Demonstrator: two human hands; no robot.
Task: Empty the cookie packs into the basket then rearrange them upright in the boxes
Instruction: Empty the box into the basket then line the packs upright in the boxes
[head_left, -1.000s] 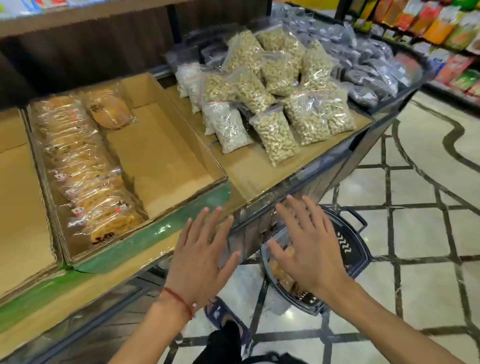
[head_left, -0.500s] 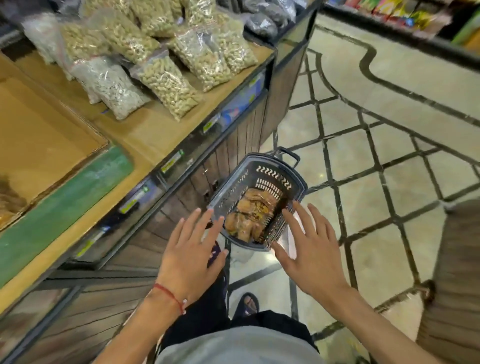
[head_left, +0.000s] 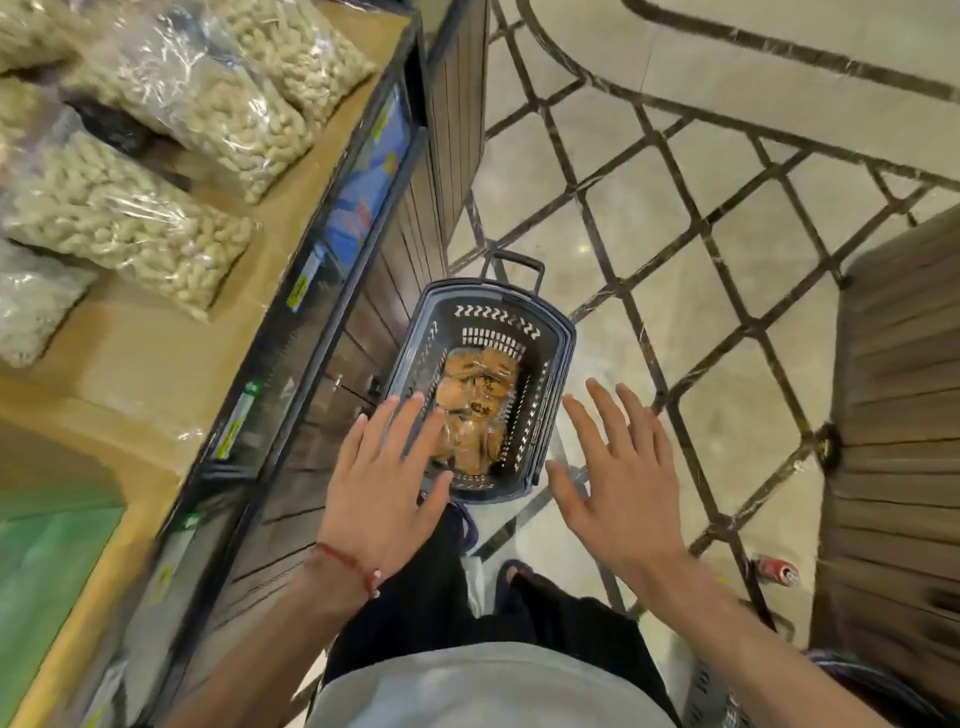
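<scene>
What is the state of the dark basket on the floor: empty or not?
Not empty. Orange-brown cookie packs lie piled on the bottom of the basket, whose slotted walls show bare above them.

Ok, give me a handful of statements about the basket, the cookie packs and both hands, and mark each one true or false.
1. The dark slotted plastic basket stands on the tiled floor. True.
2. That basket is empty. False: clear-wrapped brown cookie packs lie inside it.
3. The right hand grips a cookie pack. False: its fingers are spread and it holds nothing.
4. The left hand has a thin red thread bracelet at its wrist. True.
5. The clear bags of pale peanuts lie on the floor. False: they lie on the brown shelf top.
</scene>
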